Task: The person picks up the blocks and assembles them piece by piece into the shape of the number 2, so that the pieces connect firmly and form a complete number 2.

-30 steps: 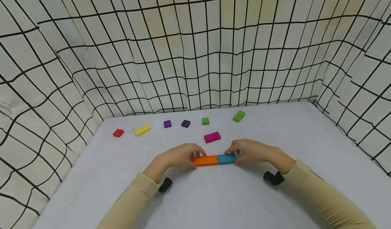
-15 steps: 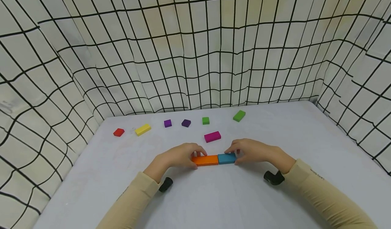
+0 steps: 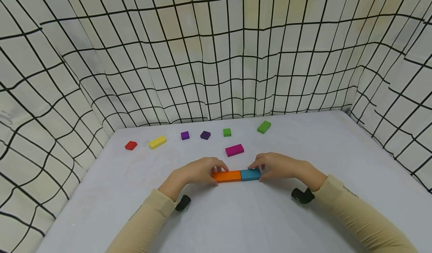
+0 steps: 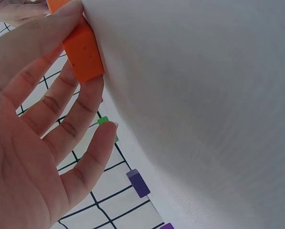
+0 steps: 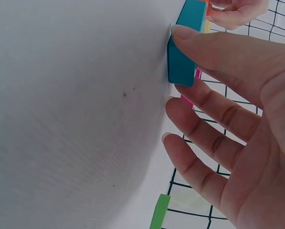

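Note:
An orange block (image 3: 228,176) and a blue block (image 3: 250,175) lie end to end on the white table, their short ends meeting. My left hand (image 3: 199,171) pinches the orange block near its left end, thumb on the near side and fingers on the far side. My right hand (image 3: 280,166) grips the right end of the blue block the same way. In the left wrist view the thumb lies along the orange block (image 4: 85,52). The right wrist view has the thumb pressing the side of the blue block (image 5: 186,52), with the other fingers spread below.
A magenta block (image 3: 234,150) lies just beyond the pair. Farther back sit a red block (image 3: 131,145), a yellow block (image 3: 157,142), two purple blocks (image 3: 185,135), a small green block (image 3: 227,132) and a longer green block (image 3: 264,127). Black-gridded white curtains (image 3: 216,57) surround the table.

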Motion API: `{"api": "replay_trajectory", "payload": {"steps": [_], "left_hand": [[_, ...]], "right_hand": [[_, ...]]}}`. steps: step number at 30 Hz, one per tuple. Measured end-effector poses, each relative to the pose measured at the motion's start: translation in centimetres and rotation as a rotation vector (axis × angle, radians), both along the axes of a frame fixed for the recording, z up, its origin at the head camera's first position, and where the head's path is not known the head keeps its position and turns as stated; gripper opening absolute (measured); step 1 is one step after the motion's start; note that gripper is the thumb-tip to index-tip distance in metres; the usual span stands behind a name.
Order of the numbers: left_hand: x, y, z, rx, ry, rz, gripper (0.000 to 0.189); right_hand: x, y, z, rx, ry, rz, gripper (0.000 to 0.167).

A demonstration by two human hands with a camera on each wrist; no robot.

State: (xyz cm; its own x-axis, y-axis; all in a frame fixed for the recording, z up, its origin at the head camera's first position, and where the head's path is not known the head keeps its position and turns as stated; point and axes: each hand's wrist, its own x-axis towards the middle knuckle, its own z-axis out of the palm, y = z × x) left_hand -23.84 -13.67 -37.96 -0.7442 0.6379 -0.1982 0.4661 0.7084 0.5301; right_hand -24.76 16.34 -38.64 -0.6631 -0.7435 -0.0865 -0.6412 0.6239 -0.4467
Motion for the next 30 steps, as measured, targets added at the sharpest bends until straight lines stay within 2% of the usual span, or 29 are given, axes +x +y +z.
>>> {"api": "replay_trajectory", "payload": {"steps": [30], "left_hand": [[0.11, -0.11, -0.12, -0.017, -0.007, -0.014, 0.042]], "right_hand": [[0.09, 0.15, 0.08, 0.003, -0.013, 0.019, 0.042]]}}
